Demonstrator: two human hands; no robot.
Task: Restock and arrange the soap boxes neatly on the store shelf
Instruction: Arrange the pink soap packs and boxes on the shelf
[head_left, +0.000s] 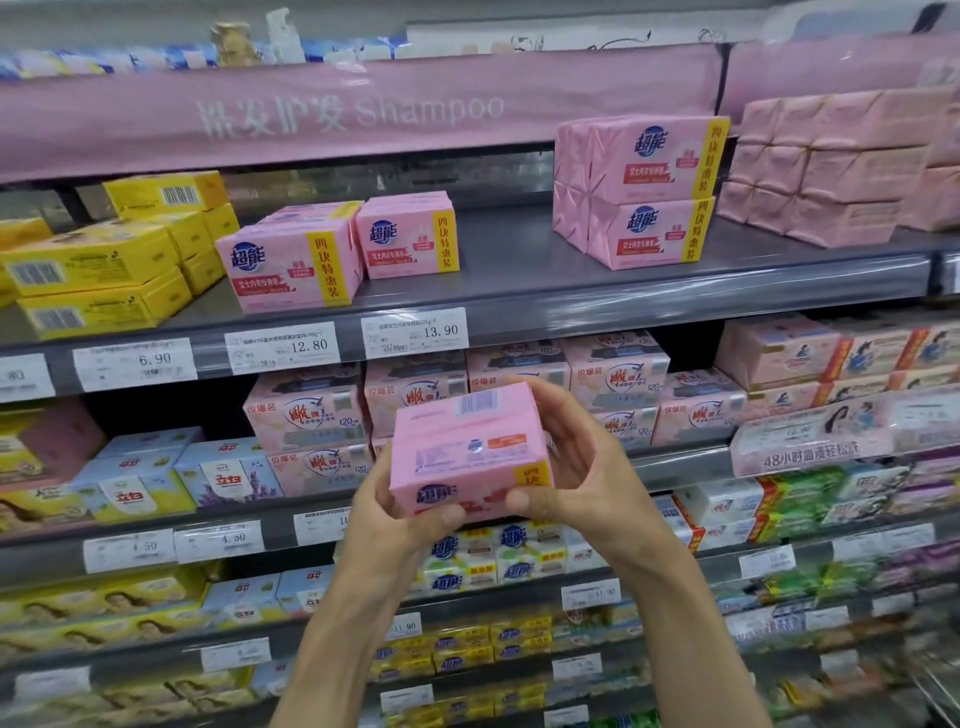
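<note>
Between both hands, pink soap pack (470, 452): left hand (395, 512), right hand (576, 457) grasping its sides.

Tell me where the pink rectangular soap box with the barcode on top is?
Head view, lower middle: the pink rectangular soap box is held between the left hand and right hand, just below the 13.90 price tag.

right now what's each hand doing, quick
Left hand: grips the pink soap box at its lower left corner.
Right hand: grips the same box along its right side.
</note>
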